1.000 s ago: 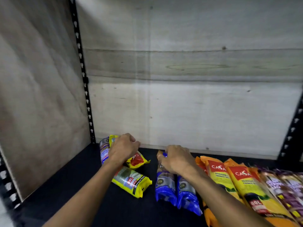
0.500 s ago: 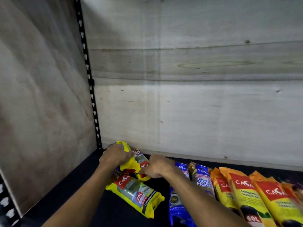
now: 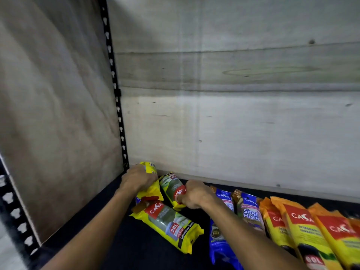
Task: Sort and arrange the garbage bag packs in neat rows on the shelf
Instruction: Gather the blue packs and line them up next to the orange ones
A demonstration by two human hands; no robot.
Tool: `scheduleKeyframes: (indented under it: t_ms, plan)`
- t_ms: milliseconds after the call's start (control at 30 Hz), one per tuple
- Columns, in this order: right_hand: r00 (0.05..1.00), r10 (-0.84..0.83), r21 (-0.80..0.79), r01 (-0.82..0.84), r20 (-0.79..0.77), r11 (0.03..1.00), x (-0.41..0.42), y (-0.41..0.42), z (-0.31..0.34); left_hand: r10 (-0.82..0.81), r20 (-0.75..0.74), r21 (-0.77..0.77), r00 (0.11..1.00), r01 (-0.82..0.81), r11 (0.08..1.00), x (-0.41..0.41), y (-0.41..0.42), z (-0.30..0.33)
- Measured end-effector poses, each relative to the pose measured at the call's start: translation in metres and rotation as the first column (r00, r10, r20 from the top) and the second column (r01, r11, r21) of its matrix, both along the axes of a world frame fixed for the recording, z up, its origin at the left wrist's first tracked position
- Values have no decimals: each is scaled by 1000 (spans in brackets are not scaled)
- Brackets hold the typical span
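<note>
Three yellow garbage bag packs sit at the shelf's back left corner. My left hand [image 3: 137,178] grips the leftmost yellow pack [image 3: 151,189], which stands tilted up against the back wall. My right hand [image 3: 194,194] holds a second yellow pack [image 3: 169,187] just right of it by its red label end. A third yellow pack marked 25L [image 3: 169,224] lies slanted on the dark shelf [image 3: 136,248] in front of both hands. Blue and purple packs [image 3: 249,211] lie to the right, partly under my right forearm.
A row of orange-yellow packs [image 3: 298,225] runs along the right side. A plywood back wall [image 3: 233,123] and plywood left wall [image 3: 54,114] enclose the shelf, with a black perforated upright [image 3: 116,94] in the corner.
My right hand left the blue packs and moved left onto a yellow pack. My left hand has lifted its yellow pack more upright toward the back corner. The camera shifted left.
</note>
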State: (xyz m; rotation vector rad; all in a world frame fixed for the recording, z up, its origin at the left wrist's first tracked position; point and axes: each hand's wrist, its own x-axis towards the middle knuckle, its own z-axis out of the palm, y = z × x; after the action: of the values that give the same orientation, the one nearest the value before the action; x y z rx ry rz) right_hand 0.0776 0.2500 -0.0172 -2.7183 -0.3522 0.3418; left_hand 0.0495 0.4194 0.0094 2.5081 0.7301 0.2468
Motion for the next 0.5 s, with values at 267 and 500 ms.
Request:
scheduleKeyframes:
  t_ms: [267, 500]
  plan:
    - [999, -32, -39, 33, 30, 999, -4, 9, -4, 49, -22, -64, 999, -51, 997, -39, 47, -2]
    - [996, -46, -81, 53, 82, 995, -5, 15, -1, 78, -110, -31, 991, -82, 996, -59, 69, -27]
